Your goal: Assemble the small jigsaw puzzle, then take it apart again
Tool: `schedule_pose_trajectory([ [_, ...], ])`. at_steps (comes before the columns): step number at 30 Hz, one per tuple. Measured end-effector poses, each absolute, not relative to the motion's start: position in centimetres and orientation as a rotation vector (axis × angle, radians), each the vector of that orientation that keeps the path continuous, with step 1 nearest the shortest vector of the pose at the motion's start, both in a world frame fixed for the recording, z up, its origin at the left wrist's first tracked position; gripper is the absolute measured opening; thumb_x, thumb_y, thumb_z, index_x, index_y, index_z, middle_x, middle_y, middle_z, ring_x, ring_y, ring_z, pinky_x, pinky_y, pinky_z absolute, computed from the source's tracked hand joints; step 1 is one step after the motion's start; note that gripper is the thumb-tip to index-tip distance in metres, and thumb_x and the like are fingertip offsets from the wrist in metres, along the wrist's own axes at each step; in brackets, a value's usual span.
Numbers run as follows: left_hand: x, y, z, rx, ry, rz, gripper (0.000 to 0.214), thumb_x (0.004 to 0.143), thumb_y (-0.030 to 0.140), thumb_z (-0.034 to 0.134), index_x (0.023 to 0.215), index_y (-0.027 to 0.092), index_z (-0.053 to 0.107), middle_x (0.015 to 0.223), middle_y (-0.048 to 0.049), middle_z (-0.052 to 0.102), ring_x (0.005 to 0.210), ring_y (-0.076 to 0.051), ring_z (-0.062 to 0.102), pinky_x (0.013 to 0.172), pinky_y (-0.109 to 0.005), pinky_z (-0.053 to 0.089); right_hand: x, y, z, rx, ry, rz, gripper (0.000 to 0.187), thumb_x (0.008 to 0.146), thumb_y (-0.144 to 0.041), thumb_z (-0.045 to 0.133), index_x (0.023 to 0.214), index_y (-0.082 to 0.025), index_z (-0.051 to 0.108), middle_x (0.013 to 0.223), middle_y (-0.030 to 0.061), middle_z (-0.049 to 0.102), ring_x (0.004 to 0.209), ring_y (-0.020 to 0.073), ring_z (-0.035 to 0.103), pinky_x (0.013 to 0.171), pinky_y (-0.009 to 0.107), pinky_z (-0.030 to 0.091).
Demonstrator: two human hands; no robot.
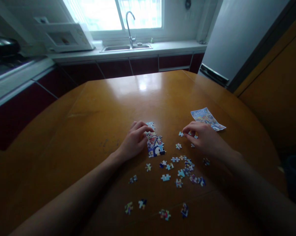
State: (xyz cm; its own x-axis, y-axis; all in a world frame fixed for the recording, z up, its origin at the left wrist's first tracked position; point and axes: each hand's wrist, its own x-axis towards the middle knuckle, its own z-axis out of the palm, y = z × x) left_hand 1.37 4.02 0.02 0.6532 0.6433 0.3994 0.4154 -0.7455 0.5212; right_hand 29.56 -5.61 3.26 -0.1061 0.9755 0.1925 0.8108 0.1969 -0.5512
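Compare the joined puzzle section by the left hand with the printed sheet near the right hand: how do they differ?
The joined puzzle section has a knobbly, interlocking right edge; the printed sheet has smooth edges.
The section lies beside the left hand; the sheet lies farther off, partly hidden by the right hand.
Both lie on the wooden table and carry colourful pictures.

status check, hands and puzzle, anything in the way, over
Left hand at joined puzzle section, partly covering it. Right hand at a loose piece, grip unclear. Possible clutter: other pieces scattered nearby, picture sheet beyond right hand.
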Motion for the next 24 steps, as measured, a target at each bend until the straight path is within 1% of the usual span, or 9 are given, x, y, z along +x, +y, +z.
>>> schedule_pose_trajectory([
  [5,1.3,4.0,-0.1,2.491,0.829,0.801,0.031,0.084,0.004,0.046,0.102,0.021,0.066,0.101,-0.0047,0.058,0.101,-0.021,0.050,0.092,-0.039,0.044,29.6,-5.7,3.3,-1.668,-1.943,0.423,0.009,0.089,-0.020,0.063,0.087,-0.022,0.072,0.088,0.0050,0.070,0.077,0.0187,0.062,0.073,0.036,0.048],
  [12,1.5,4.0,-0.2,2.485,0.824,0.826,0.028,0.085,0.006,0.048,0.100,0.020,0.066,0.099,-0.0052,0.058,0.099,-0.021,0.050,0.091,-0.039,0.044,29.7,-5.6,3.1,-1.663,-1.927,0.428,0.010,0.089,-0.022,0.063,0.087,-0.021,0.073,0.088,0.0048,0.069,0.074,0.0170,0.061,0.069,0.034,0.047],
  [21,1.4,4.1,-0.4,2.471,0.801,0.843,0.029,0.084,0.005,0.049,0.101,0.020,0.066,0.098,-0.0046,0.058,0.099,-0.021,0.050,0.091,-0.038,0.043,29.8,-5.5,3.3,-1.658,-1.912,0.413,0.009,0.088,-0.020,0.063,0.087,-0.020,0.072,0.087,0.0044,0.069,0.073,0.0172,0.061,0.071,0.035,0.046],
  [24,1.4,4.1,-0.4,2.463,0.812,0.848,0.029,0.084,0.004,0.048,0.100,0.019,0.067,0.097,-0.0048,0.058,0.099,-0.021,0.050,0.091,-0.038,0.043,28.2,-6.2,3.9,-1.610,-1.891,0.390,0.009,0.088,-0.018,0.062,0.089,-0.020,0.071,0.088,0.0048,0.068,0.076,0.0179,0.060,0.072,0.035,0.047],
])
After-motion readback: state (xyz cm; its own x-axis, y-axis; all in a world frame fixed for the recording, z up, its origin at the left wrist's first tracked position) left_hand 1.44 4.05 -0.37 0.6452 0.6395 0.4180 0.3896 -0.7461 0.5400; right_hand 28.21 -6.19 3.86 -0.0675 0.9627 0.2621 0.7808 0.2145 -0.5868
